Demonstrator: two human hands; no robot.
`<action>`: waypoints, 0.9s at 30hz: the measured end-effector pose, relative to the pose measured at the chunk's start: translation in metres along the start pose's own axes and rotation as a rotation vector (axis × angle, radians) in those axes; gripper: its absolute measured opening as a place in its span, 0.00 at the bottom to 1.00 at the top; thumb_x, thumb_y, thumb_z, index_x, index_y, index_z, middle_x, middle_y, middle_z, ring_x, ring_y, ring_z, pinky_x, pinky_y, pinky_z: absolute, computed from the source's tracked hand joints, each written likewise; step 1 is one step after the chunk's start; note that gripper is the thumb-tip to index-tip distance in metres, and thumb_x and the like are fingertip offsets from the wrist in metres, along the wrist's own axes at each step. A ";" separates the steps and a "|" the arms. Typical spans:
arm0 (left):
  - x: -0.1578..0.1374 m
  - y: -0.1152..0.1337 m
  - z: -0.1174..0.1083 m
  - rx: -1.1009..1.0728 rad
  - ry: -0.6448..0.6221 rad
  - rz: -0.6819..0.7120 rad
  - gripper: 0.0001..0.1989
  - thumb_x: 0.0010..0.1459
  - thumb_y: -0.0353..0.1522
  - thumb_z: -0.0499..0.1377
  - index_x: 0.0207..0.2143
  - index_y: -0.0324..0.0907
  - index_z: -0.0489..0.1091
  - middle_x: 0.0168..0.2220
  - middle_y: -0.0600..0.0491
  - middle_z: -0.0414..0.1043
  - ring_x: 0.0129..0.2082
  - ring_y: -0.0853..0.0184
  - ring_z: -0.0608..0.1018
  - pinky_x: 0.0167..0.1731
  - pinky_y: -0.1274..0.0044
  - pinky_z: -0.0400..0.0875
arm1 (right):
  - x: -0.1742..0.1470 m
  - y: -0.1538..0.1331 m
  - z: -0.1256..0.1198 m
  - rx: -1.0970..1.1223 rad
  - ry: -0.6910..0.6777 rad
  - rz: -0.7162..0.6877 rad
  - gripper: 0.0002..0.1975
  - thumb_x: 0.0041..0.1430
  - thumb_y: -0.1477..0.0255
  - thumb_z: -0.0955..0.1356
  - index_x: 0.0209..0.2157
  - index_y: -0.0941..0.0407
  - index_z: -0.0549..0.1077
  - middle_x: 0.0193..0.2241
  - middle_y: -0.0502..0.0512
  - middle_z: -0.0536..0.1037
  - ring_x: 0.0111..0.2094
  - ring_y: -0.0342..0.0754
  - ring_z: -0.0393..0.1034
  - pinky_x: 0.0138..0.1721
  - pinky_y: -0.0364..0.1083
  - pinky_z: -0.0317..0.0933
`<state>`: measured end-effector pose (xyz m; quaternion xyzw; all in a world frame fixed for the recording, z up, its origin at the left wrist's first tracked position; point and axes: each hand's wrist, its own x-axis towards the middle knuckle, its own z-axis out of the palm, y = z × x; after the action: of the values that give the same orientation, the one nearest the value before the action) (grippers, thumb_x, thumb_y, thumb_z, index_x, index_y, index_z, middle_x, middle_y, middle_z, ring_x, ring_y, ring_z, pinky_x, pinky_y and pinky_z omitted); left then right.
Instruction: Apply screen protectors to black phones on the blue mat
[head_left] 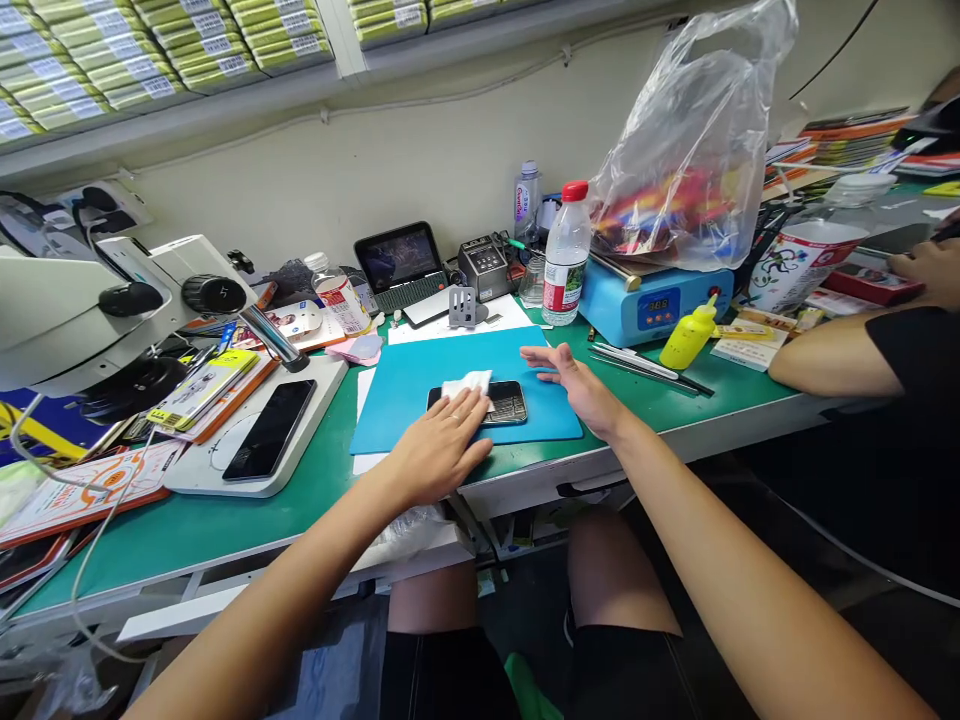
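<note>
A dark phone (508, 404) lies flat on a blue mat (405, 375), its surface streaked at the right end. My left hand (442, 445) presses a folded white tissue (472, 383) down on the phone with its fingers close together. Part of the phone is hidden under the tissue and fingers. Off the mat's right side, my right hand (577, 385) hovers with fingers stretched out and nothing in it, apart from the phone.
At left, a microscope (97, 320) stands over a second phone (271, 430). Behind the mat are a small screen (401, 262) and a red-capped bottle (566, 255). A blue device (645, 300) carries a plastic bag (690, 150). Nearby are a yellow bottle (688, 335) and another person's arm (840, 360).
</note>
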<state>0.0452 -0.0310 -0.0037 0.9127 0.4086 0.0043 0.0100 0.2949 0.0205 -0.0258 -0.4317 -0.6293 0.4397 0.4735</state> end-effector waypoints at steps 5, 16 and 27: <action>-0.044 -0.023 -0.003 0.009 -0.020 -0.091 0.31 0.73 0.43 0.39 0.70 0.33 0.50 0.72 0.42 0.43 0.72 0.60 0.47 0.69 0.64 0.49 | -0.001 -0.002 -0.001 0.000 -0.018 0.000 0.40 0.61 0.39 0.51 0.55 0.50 0.76 0.59 0.59 0.74 0.62 0.59 0.64 0.61 0.60 0.59; 0.001 0.045 -0.007 -0.165 -0.022 0.054 0.37 0.71 0.50 0.41 0.70 0.32 0.47 0.72 0.42 0.40 0.72 0.56 0.45 0.70 0.64 0.47 | -0.001 -0.002 0.002 -0.041 0.000 -0.009 0.40 0.61 0.38 0.52 0.53 0.50 0.77 0.58 0.59 0.75 0.61 0.60 0.65 0.61 0.62 0.59; -0.010 0.033 -0.001 -0.124 0.097 -0.140 0.41 0.69 0.54 0.41 0.68 0.28 0.52 0.71 0.36 0.47 0.72 0.54 0.50 0.69 0.63 0.51 | 0.001 -0.002 0.001 -0.068 -0.003 -0.015 0.38 0.61 0.39 0.51 0.52 0.47 0.77 0.59 0.56 0.75 0.62 0.61 0.65 0.62 0.62 0.59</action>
<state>0.0634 -0.0602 -0.0019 0.8782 0.4705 0.0728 0.0469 0.2932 0.0209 -0.0239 -0.4422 -0.6477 0.4152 0.4611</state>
